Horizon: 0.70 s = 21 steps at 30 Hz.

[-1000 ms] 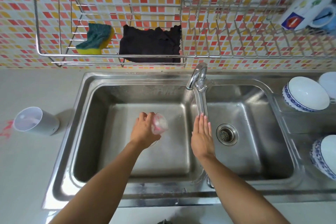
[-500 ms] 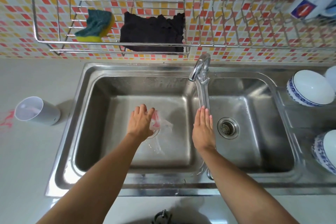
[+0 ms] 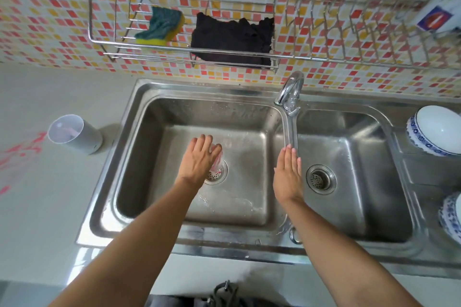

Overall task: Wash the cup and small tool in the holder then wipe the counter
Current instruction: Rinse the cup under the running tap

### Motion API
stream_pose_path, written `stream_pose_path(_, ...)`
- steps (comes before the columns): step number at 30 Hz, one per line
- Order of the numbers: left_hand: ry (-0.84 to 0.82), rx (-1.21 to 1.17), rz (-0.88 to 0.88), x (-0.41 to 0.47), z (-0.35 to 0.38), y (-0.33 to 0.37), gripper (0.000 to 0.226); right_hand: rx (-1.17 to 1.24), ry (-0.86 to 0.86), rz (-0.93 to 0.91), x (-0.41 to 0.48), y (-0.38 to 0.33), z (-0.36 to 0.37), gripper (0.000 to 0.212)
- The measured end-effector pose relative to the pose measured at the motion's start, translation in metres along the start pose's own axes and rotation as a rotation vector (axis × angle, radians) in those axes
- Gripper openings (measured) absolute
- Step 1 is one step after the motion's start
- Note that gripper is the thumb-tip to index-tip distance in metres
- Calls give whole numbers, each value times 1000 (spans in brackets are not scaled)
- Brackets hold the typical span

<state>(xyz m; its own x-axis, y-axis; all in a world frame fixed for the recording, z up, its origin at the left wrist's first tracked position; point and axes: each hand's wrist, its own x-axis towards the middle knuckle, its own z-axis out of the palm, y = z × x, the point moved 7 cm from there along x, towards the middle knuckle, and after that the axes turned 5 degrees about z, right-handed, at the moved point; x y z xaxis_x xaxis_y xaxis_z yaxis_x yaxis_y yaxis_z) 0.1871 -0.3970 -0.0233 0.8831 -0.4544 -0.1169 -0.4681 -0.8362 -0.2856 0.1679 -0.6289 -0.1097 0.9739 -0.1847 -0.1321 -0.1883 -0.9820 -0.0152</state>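
Note:
My left hand (image 3: 198, 158) is low in the left sink basin (image 3: 249, 207), gripping a small clear cup with a pinkish tint (image 3: 216, 161) just over the drain strainer (image 3: 216, 175). The cup is blurred and mostly hidden by my fingers. My right hand (image 3: 288, 174) is flat with fingers together, resting along the divider beside the long tap spout (image 3: 289, 129), holding nothing. A white cylindrical holder (image 3: 74, 134) lies tilted on the grey counter (image 3: 50, 207) left of the sink, with something pale inside it.
A wire rack (image 3: 174, 45) on the tiled wall holds a green-and-yellow sponge (image 3: 161, 26) and a black cloth (image 3: 232, 40). Blue-patterned white bowls (image 3: 435, 129) sit upturned on the right drainboard. Red marks (image 3: 22, 149) stain the counter at far left. The right basin has its own drain (image 3: 320, 178).
My left hand has dropped lower and tipped the cup down toward the drain. My right hand has stayed beside the tap spout. The view has shifted slightly.

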Motion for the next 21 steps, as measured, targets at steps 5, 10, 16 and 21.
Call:
stream_pose_path(5, 161, -159, -118, -27, -9, -20, 68, 75, -72, 17, 4, 4, 0, 65)
stream_pose_path(10, 314, -269, -243, -64, -13, -50, 69, 178, -132, 36, 7, 0, -17, 69)
stream_pose_path(16, 220, -493, -431, -102, 11, -91, 78, 268, -72, 25, -9, -31, -24, 62)
stream_pose_path(21, 278, -618, -413, -130, 9, -114, 82, 566, 125, -42, -40, -101, -56, 35)
